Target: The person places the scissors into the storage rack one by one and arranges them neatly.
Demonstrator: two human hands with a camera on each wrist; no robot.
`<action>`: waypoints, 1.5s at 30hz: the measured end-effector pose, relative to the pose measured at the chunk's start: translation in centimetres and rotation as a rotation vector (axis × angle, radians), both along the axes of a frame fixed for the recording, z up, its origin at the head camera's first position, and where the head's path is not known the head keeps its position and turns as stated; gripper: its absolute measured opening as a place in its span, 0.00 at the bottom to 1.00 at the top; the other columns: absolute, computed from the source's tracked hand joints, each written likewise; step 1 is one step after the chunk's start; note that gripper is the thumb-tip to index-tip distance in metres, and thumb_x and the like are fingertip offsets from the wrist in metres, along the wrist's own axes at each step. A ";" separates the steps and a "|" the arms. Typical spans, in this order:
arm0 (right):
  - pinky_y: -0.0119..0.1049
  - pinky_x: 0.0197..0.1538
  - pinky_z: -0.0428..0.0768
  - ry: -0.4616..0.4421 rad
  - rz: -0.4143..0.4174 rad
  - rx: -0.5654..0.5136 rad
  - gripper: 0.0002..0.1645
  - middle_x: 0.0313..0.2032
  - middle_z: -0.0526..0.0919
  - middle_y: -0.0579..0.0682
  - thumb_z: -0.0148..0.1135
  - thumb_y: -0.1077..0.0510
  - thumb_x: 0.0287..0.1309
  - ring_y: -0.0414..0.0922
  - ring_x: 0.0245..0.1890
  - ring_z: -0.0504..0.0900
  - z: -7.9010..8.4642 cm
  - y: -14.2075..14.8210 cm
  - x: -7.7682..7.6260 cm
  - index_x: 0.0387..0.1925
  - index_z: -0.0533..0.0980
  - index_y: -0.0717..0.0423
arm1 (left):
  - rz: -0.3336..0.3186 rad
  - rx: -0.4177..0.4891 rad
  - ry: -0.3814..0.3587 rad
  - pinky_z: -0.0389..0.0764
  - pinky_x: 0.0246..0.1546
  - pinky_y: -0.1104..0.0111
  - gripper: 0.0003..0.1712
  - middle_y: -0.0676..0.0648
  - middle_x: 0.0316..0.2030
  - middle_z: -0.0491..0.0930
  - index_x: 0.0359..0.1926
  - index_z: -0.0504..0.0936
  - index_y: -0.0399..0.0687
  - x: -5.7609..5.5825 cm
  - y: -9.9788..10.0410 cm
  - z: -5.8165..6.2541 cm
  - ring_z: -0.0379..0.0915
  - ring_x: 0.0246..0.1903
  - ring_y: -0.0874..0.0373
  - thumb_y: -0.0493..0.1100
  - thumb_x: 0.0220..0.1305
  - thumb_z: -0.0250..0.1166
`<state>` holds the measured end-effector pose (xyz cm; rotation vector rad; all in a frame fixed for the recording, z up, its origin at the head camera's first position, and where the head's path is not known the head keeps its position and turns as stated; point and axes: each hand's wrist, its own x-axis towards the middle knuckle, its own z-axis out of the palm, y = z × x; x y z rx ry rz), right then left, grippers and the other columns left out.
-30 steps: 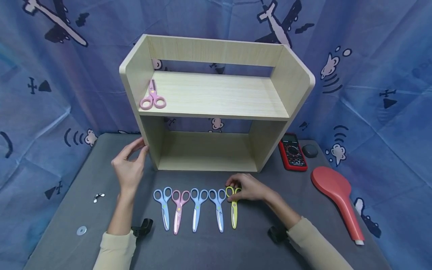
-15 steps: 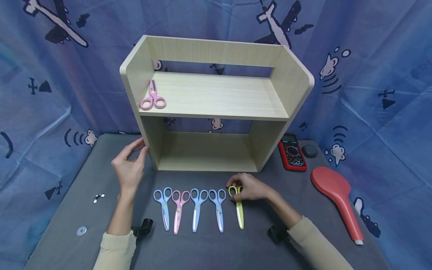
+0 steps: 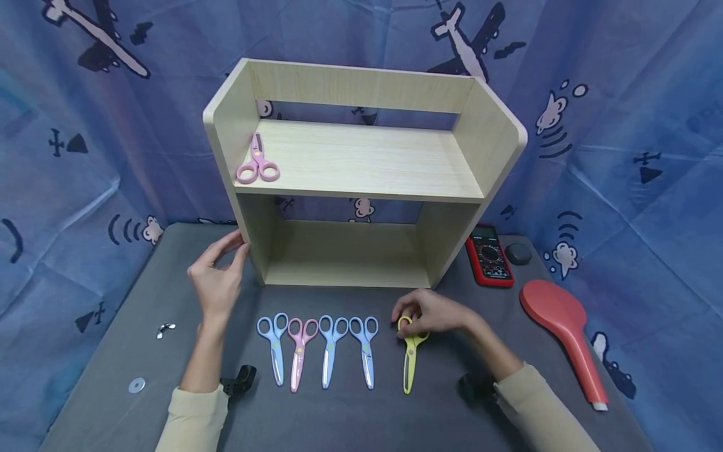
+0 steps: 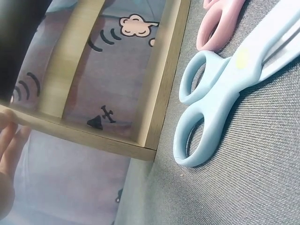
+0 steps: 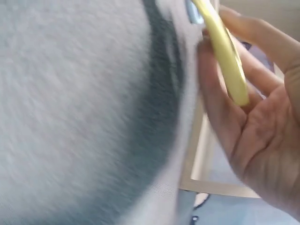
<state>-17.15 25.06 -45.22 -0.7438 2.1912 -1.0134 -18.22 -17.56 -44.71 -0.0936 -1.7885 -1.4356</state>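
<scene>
My right hand (image 3: 435, 312) pinches a handle loop of yellow scissors (image 3: 409, 364), whose blades point toward me; in the right wrist view the yellow scissors (image 5: 229, 65) tilt off the cloth. To their left lies a row: light blue scissors (image 3: 277, 361), pink scissors (image 3: 297, 364) and two more blue pairs. My left hand (image 3: 217, 282) touches the left side panel of a wooden shelf (image 3: 347, 194) with fingertips and thumb. Another pair of pink scissors (image 3: 257, 162) lies on its upper board, at the left end. The left wrist view shows light blue scissors (image 4: 220, 93) close to the shelf's corner.
Right of the shelf lie a red multimeter (image 3: 489, 256), a dark rounded object (image 3: 518, 253) and a red paddle-shaped thing (image 3: 565, 326). On the left of the grey table (image 3: 316, 424) are a small metal piece (image 3: 165, 329) and a disc (image 3: 137, 385). A patterned blue curtain (image 3: 638, 188) surrounds it.
My right hand has moved the yellow scissors to the right, away from the row, and their blades have swung round. My left hand has stayed at the shelf's side.
</scene>
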 end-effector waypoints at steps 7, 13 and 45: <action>0.29 0.33 0.89 -0.072 0.036 0.051 0.11 0.37 0.89 0.48 0.75 0.58 0.68 0.38 0.29 0.85 2.0 0.5 0.4 0.47 0.88 0.61 | -0.005 0.005 -0.003 0.84 0.42 0.88 0.16 0.32 0.46 0.92 0.52 0.92 0.35 0.1 0.1 0.2 0.87 0.44 0.77 0.28 0.63 0.77; 0.30 0.36 0.91 -0.177 0.089 0.023 0.15 0.40 0.91 0.53 0.74 0.59 0.69 0.43 0.29 0.89 3.1 1.1 0.8 0.50 0.86 0.66 | -0.008 0.006 -0.003 0.84 0.42 0.88 0.16 0.32 0.46 0.92 0.52 0.92 0.35 0.1 0.1 0.1 0.87 0.44 0.78 0.28 0.63 0.77; 0.35 0.47 0.94 0.256 -0.233 -0.574 0.24 0.44 0.88 0.46 0.73 0.77 0.58 0.45 0.33 0.94 12.2 -2.7 5.5 0.57 0.83 0.73 | -0.010 0.005 -0.015 0.83 0.40 0.89 0.16 0.32 0.46 0.92 0.52 0.92 0.35 0.0 0.0 0.0 0.87 0.44 0.77 0.28 0.63 0.77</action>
